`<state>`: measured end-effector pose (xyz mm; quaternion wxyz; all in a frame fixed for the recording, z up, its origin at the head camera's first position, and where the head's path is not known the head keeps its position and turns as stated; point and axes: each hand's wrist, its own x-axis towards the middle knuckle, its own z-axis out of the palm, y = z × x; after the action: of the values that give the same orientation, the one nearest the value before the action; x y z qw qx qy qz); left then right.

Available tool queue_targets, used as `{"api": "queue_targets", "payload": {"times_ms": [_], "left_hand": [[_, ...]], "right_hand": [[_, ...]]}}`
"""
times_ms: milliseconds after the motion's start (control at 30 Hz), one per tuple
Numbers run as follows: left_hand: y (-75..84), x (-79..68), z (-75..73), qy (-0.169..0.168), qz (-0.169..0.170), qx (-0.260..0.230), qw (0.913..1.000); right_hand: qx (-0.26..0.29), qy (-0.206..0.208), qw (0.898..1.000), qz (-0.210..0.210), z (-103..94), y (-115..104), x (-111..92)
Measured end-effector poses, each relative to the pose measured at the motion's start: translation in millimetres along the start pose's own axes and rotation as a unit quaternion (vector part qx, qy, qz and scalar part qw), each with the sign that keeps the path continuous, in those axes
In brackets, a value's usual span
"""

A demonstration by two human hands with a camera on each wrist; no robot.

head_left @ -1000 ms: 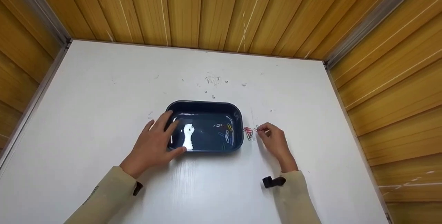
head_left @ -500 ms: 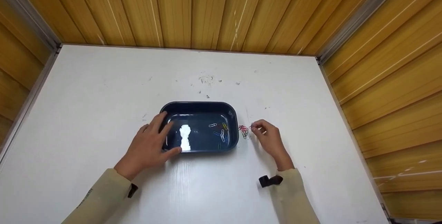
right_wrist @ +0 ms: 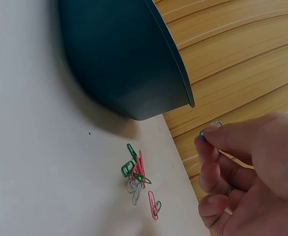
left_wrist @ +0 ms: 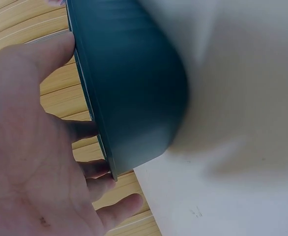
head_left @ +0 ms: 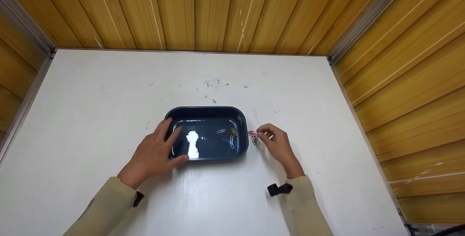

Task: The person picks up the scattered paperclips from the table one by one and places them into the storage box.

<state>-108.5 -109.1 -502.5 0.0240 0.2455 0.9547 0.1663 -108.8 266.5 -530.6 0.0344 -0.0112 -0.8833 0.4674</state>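
In the head view, my left hand (head_left: 152,154) rests on the left end of a dark blue tray (head_left: 207,109). Its fingers are spread over the left rim, and the thumb touches the near rim. The left wrist view shows the fingertips passing behind the rim of the tray (left_wrist: 134,83). Between thumb and forefinger, my right hand (head_left: 278,145) pinches a blue paper clip (right_wrist: 216,123), held above the table just right of the tray. Below it on the table lies a small pile of red, green and silver paper clips (right_wrist: 140,169).
Several paper clips (head_left: 231,141), white, yellow and blue, lie in the tray's right half. The white table (head_left: 120,94) carries dark scuff marks beyond the tray. Wood-patterned walls (head_left: 210,14) stand at the back and sides.
My right hand has moved left, nearer the tray and over the pile, with the clip still pinched. The left hand stays on the tray. The head view has shifted slightly.
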Motion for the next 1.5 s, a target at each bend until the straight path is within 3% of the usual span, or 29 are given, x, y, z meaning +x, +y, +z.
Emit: {"api": "queue_targets", "payload": {"times_ms": [400,733,1000,1267,1500], "left_hand": [[-1.6,-2.6,2.1,0.006,-0.019,0.000,0.9998],[6.8,9.5,8.4,0.005,-0.021,-0.032,0.9993],[-1.5,-3.4,8.8,0.013,-0.053,-0.032,0.9980],[-7.9,-4.9,9.9,0.025,-0.093,-0.023,0.9951],[-11.0,-4.1,9.2,0.018,-0.087,-0.016,0.9959]], "right_hand": [[0.019,-0.007,1.000,-0.021,16.4,-25,11],[0.019,-0.024,0.998,-0.049,12.0,-24,21],[0.028,-0.043,0.997,-0.054,20.2,-29,26],[0.037,-0.019,0.998,-0.037,8.8,-17,17],[0.027,0.000,0.999,-0.023,0.5,-4,10]]}}
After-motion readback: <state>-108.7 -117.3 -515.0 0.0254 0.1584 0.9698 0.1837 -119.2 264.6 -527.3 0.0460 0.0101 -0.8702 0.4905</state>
